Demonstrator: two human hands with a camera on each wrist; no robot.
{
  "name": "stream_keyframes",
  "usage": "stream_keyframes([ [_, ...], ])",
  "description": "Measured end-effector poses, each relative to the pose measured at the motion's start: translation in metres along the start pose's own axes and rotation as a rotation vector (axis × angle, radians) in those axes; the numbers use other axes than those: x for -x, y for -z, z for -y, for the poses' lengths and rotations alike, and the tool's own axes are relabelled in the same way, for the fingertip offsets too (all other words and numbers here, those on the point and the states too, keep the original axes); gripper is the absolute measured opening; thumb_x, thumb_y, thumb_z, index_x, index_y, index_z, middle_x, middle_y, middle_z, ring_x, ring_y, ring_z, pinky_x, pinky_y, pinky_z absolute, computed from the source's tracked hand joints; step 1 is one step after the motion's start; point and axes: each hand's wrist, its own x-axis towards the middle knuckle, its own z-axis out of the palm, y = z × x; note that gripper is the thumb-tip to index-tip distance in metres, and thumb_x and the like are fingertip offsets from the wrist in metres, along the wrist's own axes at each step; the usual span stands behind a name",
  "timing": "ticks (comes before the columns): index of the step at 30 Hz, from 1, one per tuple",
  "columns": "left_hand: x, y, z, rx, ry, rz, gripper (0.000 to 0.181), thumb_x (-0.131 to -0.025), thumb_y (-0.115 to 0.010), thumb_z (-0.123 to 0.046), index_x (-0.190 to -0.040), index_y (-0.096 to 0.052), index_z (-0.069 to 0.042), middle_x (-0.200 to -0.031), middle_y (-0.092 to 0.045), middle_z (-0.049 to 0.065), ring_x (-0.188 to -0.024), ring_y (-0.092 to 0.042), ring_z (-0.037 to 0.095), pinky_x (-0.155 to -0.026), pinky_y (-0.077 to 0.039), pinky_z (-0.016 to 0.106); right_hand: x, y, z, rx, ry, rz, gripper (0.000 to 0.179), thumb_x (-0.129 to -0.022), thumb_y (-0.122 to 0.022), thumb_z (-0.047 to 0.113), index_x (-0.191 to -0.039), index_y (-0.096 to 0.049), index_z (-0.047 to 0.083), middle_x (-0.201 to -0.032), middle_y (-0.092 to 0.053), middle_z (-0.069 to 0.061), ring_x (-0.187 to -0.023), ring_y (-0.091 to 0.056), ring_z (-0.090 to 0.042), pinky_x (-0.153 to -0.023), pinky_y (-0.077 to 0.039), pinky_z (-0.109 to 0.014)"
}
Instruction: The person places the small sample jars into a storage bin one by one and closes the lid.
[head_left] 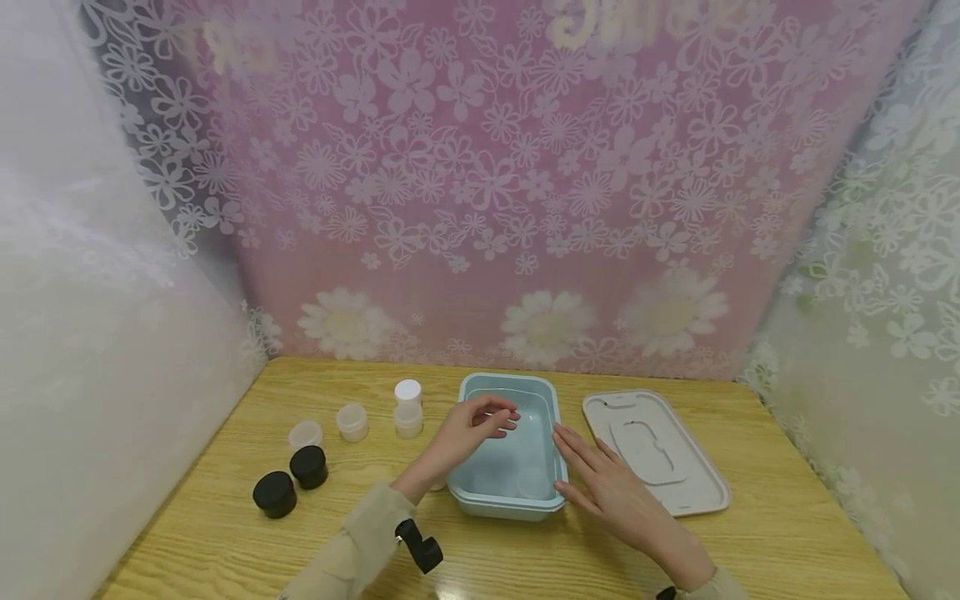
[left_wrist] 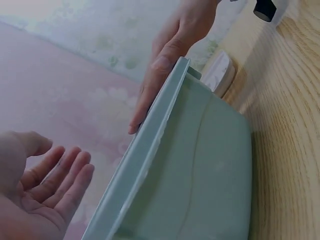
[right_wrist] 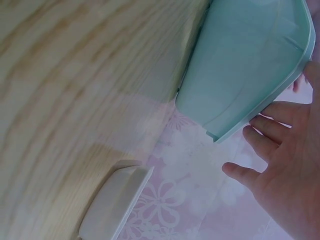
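A light blue plastic bin (head_left: 508, 454) stands in the middle of the wooden table, with a faint round clear shape near its front end. Over its left side hovers my left hand (head_left: 468, 429), fingers loosely bent and nothing held; the left wrist view shows the palm apart from the bin wall (left_wrist: 215, 165). My right hand (head_left: 606, 492) lies along the bin's right rim, fingers fairly straight. In the right wrist view its fingertips (right_wrist: 260, 120) touch or nearly touch the rim. A pale lid (head_left: 697, 454) with a moulded top lies to the right of the bin.
Left of the bin are two black-lidded jars (head_left: 275, 495), several translucent tubs (head_left: 352, 423) and a white-capped jar (head_left: 408, 392). Part of a small pale item (head_left: 438, 484) shows beside the left wrist. Floral curtains (head_left: 525, 208) hang behind and at the sides.
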Motion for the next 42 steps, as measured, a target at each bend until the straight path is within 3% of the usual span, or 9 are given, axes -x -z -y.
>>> stream_keyframes([
  [10, 0.016, 0.034, -0.004, 0.065, -0.049, -0.16, 0.036, -0.107, -0.055, -0.024, -0.131, -0.06, 0.003, -0.126, -0.065, 0.023, -0.115, -0.066, 0.036, -0.097, -0.057, 0.041, 0.0, 0.001, 0.001, -0.006, -0.01, 0.013, 0.068, -0.1, -0.062, 0.039, -0.155, -0.041, 0.004, -0.159, -0.04, -0.011, -0.142, -0.044, -0.028, -0.11, -0.036, -0.061],
  [14, 0.026, 0.051, -0.001, 0.084, -0.066, -0.233, 0.034, -0.106, -0.057, -0.021, -0.13, -0.061, 0.002, -0.127, -0.064, 0.027, -0.116, -0.065, 0.036, -0.098, -0.056, 0.047, 0.0, 0.001, 0.001, -0.007, -0.018, 0.025, 0.069, -0.101, -0.062, 0.039, -0.156, -0.039, 0.005, -0.16, -0.039, -0.012, -0.143, -0.043, -0.027, -0.111, -0.036, -0.061],
  [17, 0.035, 0.063, 0.003, 0.043, -0.073, -0.275, 0.032, -0.105, -0.059, -0.02, -0.129, -0.061, 0.001, -0.129, -0.064, 0.025, -0.118, -0.065, 0.034, -0.098, -0.056, 0.045, 0.001, 0.002, 0.0, -0.018, -0.025, 0.028, 0.069, -0.101, -0.062, 0.039, -0.156, -0.038, 0.006, -0.16, -0.039, -0.011, -0.143, -0.043, -0.027, -0.111, -0.036, -0.061],
  [20, 0.045, 0.073, 0.008, -0.039, -0.066, -0.292, 0.032, -0.103, -0.062, -0.018, -0.13, -0.062, -0.001, -0.129, -0.065, 0.022, -0.118, -0.064, 0.033, -0.095, -0.058, 0.035, 0.001, 0.002, 0.0, -0.025, -0.029, 0.027, 0.069, -0.101, -0.063, 0.039, -0.157, -0.038, 0.006, -0.16, -0.039, -0.011, -0.143, -0.043, -0.027, -0.111, -0.036, -0.061],
  [24, 0.059, 0.083, 0.017, -0.114, -0.026, -0.245, 0.036, -0.1, -0.066, -0.012, -0.133, -0.059, 0.0, -0.132, -0.062, 0.023, -0.122, -0.06, 0.038, -0.096, -0.057, 0.033, 0.001, 0.002, 0.0, -0.022, -0.029, 0.028, 0.069, -0.101, -0.062, 0.039, -0.157, -0.038, 0.006, -0.16, -0.039, -0.011, -0.143, -0.044, -0.027, -0.111, -0.036, -0.061],
  [29, 0.07, 0.09, 0.032, -0.198, 0.01, -0.112, 0.05, -0.095, -0.073, -0.013, -0.138, -0.052, 0.003, -0.138, -0.057, 0.025, -0.129, -0.053, 0.042, -0.107, -0.047, 0.054, 0.001, 0.002, -0.001, -0.014, -0.028, 0.022, 0.07, -0.101, -0.063, 0.039, -0.157, -0.038, 0.007, -0.16, -0.039, -0.01, -0.143, -0.044, -0.026, -0.111, -0.037, -0.061],
  [32, 0.074, 0.092, 0.041, -0.218, 0.025, -0.042, 0.059, -0.093, -0.076, -0.016, -0.141, -0.049, 0.005, -0.139, -0.055, 0.026, -0.13, -0.051, 0.044, -0.108, -0.045, 0.058, 0.002, 0.002, -0.001, -0.015, -0.027, 0.019, 0.07, -0.1, -0.063, 0.039, -0.157, -0.038, 0.007, -0.16, -0.039, -0.01, -0.143, -0.044, -0.026, -0.11, -0.037, -0.061],
  [37, 0.073, 0.09, 0.053, -0.229, 0.026, 0.043, 0.062, -0.09, -0.08, -0.014, -0.139, -0.049, 0.007, -0.139, -0.054, 0.026, -0.129, -0.052, 0.044, -0.105, -0.05, 0.053, 0.002, 0.001, 0.0, -0.007, -0.026, 0.02, 0.069, -0.1, -0.063, 0.04, -0.156, -0.038, 0.007, -0.16, -0.04, -0.01, -0.143, -0.044, -0.026, -0.11, -0.037, -0.062],
  [42, 0.072, 0.086, 0.057, -0.246, 0.026, 0.057, 0.058, -0.087, -0.082, -0.01, -0.134, -0.053, 0.007, -0.133, -0.058, 0.024, -0.122, -0.057, 0.04, -0.1, -0.054, 0.045, 0.0, 0.001, 0.002, -0.011, -0.02, 0.018, 0.07, -0.1, -0.063, 0.039, -0.157, -0.038, 0.006, -0.16, -0.04, -0.011, -0.143, -0.044, -0.026, -0.11, -0.037, -0.062],
])
